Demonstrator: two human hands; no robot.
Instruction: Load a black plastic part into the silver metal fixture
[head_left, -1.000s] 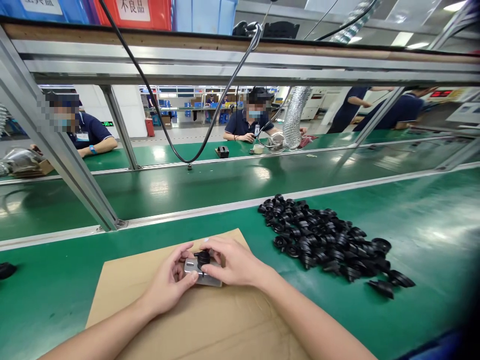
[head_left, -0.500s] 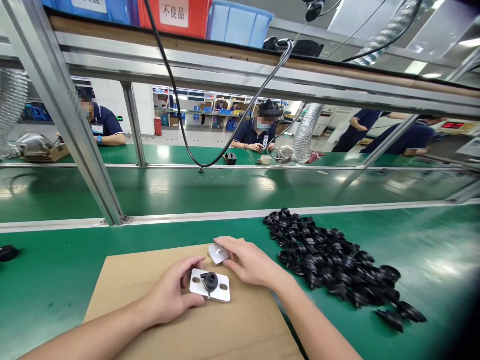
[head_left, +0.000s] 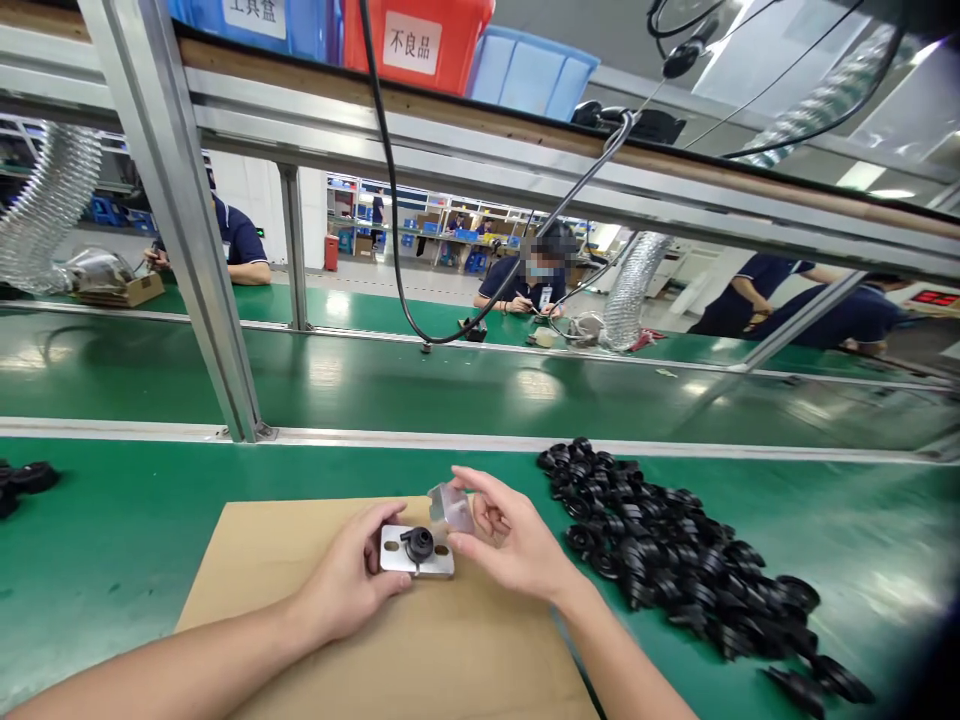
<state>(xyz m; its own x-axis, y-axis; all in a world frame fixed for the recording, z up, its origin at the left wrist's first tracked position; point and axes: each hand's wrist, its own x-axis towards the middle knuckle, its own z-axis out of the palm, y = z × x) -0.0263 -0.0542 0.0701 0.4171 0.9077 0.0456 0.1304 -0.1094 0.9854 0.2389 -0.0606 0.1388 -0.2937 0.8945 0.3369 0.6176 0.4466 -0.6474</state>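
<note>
While the left hand [head_left: 349,570] gripped the left end of a flat metal plate [head_left: 438,564] with two slots, its thumb was at the near edge and its fingers were at the far side. On the middle of the plate, between the slots, sat a small round black part [head_left: 421,543] with a little arm that pointed left. The right hand [head_left: 525,545] pinched a small shiny metal block [head_left: 452,508] between thumb and pointing finger. The block was tilted and close to the far right corner of the plate, but I could not tell if they touched. Both hands were over a brown cardboard sheet [head_left: 405,660], which lay on a green table [head_left: 112,590]. To the right of the cardboard was a big heap of black cone-shaped parts [head_left: 667,540], and a few dark parts [head_left: 34,478] lay far to the left. A black cable [head_left: 394,200] hung in a loop from above. Up high were a red bin [head_left: 465,40] and a pale blue bin [head_left: 532,75]. Across the way, a co-worker [head_left: 499,280] in a dark blue shirt sat at another green table [head_left: 349,302].
</note>
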